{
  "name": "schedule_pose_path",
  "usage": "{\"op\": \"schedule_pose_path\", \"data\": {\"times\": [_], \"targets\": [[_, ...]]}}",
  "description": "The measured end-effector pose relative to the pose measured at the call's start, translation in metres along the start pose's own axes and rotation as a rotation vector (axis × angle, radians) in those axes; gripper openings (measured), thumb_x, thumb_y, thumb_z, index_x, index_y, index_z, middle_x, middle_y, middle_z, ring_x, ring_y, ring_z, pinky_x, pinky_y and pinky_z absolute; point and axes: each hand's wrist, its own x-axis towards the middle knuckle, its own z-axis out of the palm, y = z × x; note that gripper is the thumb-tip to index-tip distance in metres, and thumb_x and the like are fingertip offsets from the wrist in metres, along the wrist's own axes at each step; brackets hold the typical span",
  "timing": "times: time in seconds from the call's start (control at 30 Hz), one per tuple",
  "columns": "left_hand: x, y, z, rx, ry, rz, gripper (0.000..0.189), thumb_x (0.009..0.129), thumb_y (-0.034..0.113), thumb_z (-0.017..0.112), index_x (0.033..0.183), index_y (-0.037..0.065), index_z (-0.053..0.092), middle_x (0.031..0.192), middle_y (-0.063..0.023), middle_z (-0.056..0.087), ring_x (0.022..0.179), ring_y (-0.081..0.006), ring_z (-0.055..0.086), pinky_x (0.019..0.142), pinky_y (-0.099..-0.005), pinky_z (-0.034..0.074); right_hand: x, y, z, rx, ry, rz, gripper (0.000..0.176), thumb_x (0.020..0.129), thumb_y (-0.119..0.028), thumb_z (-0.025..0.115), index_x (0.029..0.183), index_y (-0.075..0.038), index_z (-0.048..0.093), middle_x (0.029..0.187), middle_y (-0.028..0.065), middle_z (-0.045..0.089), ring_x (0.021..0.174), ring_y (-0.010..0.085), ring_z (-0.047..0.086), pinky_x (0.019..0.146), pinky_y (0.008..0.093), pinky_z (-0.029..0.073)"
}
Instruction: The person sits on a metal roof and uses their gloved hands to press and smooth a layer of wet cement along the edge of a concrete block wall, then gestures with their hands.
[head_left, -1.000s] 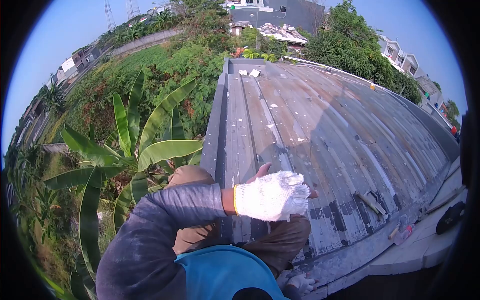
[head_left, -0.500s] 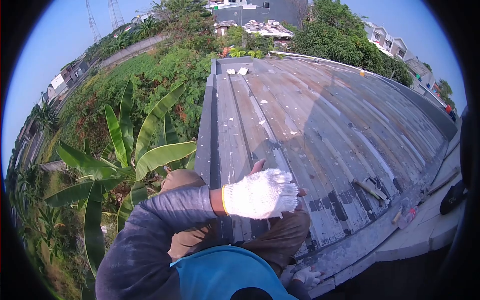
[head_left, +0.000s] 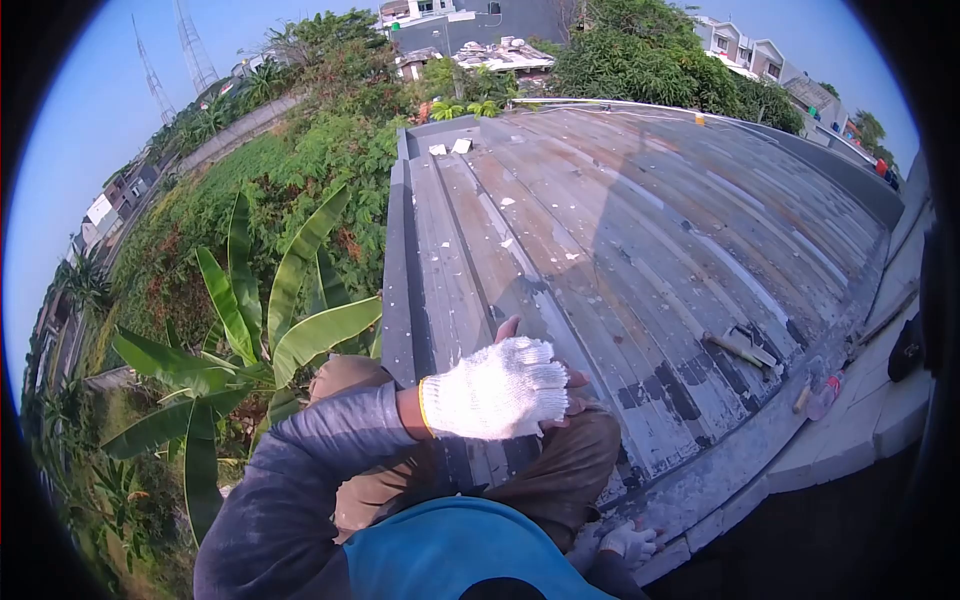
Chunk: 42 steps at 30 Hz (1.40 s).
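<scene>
In the head view, my left hand (head_left: 495, 392) wears a white knit glove with bare fingertips. It is held over my bent knees, thumb raised and fingers stretched to the right, and nothing shows in it. At the bottom right, my right hand (head_left: 630, 543), also gloved, rests with fingers apart on the ledge (head_left: 690, 505) beside my leg. Under and ahead of me lies the ribbed metal roof (head_left: 560, 230), with worn grey paint and dark patches. A tool with a pale handle (head_left: 738, 350) lies on it to the right, away from both hands.
A clear and pink plastic bottle (head_left: 824, 398) sits along the right ledge near a dark object (head_left: 906, 350). The roof's left edge (head_left: 398, 270) drops off beside a banana plant (head_left: 255, 350). White fragments (head_left: 450, 147) lie at the far corner.
The view has turned slightly, so the roof and plants sit further left. My left hand keeps its pose over the knees; my right hand appears a little higher and further right on the ledge.
</scene>
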Motion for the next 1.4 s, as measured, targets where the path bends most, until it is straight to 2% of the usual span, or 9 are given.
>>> {"op": "schedule_pose_path", "data": {"times": [0.63,0.67,0.7,0.8,1.03,1.1,1.23,1.33,1.4], "targets": [[0.005,-0.003,0.012,-0.236,-0.058,0.016,0.094,0.094,0.083,0.031,0.15,0.009,0.048,0.163,-0.0241,0.033,0.145,-0.0489,0.037,0.119,-0.0635,0.03,-0.001,0.0,0.001,0.052,0.02,-0.007,0.083,0.098,-0.056,0.055,0.164,-0.017,0.022,0.16,0.0244,0.033,0.132,0.0387,0.052,0.107,0.0517,0.043],[0.001,-0.003,0.033,-0.015,-0.044,0.077,0.066,0.103,0.054,0.034,0.158,0.017,0.027,0.158,-0.0214,0.041,0.137,-0.0427,0.048,0.113,-0.0565,0.041,0.0,0.0,0.004,0.053,0.029,0.001,0.083,0.098,-0.055,0.056,0.164,-0.018,0.022,0.16,0.0238,0.033,0.132,0.0386,0.052,0.107,0.0519,0.043],[-0.001,-0.001,0.048,0.206,-0.03,0.137,0.061,0.113,0.025,0.037,0.166,0.025,0.006,0.153,-0.0187,0.049,0.13,-0.0365,0.059,0.107,-0.0495,0.052,-0.001,0.0,0.001,0.052,0.03,0.0,0.083,0.098,-0.055,0.056,0.164,-0.018,0.022,0.16,0.0238,0.033,0.132,0.0386,0.052,0.107,0.0519,0.043],[-0.002,0.002,0.052,0.041,0.019,0.069,0.07,0.112,0.023,0.041,0.165,0.033,-0.004,0.155,-0.0198,0.046,0.131,-0.0392,0.058,0.108,-0.05,0.051,-0.003,-0.001,-0.005,0.031,0.011,0.006,0.083,0.098,-0.056,0.055,0.164,-0.018,0.022,0.16,0.023,0.033,0.133,0.0383,0.052,0.108,0.0523,0.043],[-0.003,0.003,0.063,-0.37,0.305,0.003,0.068,0.113,0.026,0.04,0.166,0.033,-0.002,0.156,-0.0194,0.045,0.132,-0.043,0.056,0.108,-0.054,0.049,0.001,0.0,0.002,0.002,0.004,0.01,0.077,0.1,-0.059,0.049,0.163,-0.022,0.025,0.163,0.0234,0.029,0.136,0.0402,0.05,0.109,0.0524,0.042],[0.0,-0.002,0.04,0.291,-0.088,0.141,0.061,0.113,0.033,0.037,0.166,0.028,0.006,0.155,-0.0196,0.046,0.133,-0.0436,0.055,0.108,-0.0553,0.049,0.0,-0.001,0.0,0.009,-0.005,0.012,0.077,0.1,-0.059,0.048,0.163,-0.022,0.025,0.163,0.0233,0.029,0.136,0.0399,0.049,0.109,0.0525,0.042],[0.0,-0.001,0.027,0.051,-0.138,0.077,0.059,0.112,0.043,0.034,0.165,0.023,0.016,0.154,-0.02,0.047,0.132,-0.0437,0.056,0.108,-0.0558,0.049,0.0,-0.001,0.0,0.014,-0.001,0.011,0.077,0.1,-0.06,0.048,0.163,-0.023,0.025,0.163,0.0229,0.03,0.135,0.0397,0.05,0.109,0.0529,0.041],[-0.004,-0.001,0.025,0.121,-0.082,0.077,0.06,0.111,0.05,0.033,0.163,0.021,0.023,0.153,-0.0202,0.048,0.13,-0.0441,0.058,0.107,-0.0557,0.05,0.003,0.001,0.009,0.014,0.025,0.004,0.077,0.1,-0.061,0.048,0.163,-0.023,0.027,0.162,0.0229,0.031,0.134,0.0402,0.05,0.109,0.053,0.042],[-0.006,0.001,0.02,0.419,-0.031,0.078,0.061,0.111,0.051,0.033,0.163,0.02,0.023,0.151,-0.0203,0.05,0.129,-0.0447,0.058,0.107,-0.0563,0.05,0.004,0.002,0.011,0.016,0.043,-0.001,0.077,0.099,-0.061,0.048,0.163,-0.023,0.028,0.162,0.0229,0.032,0.133,0.0406,0.051,0.108,0.0531,0.042]]}}
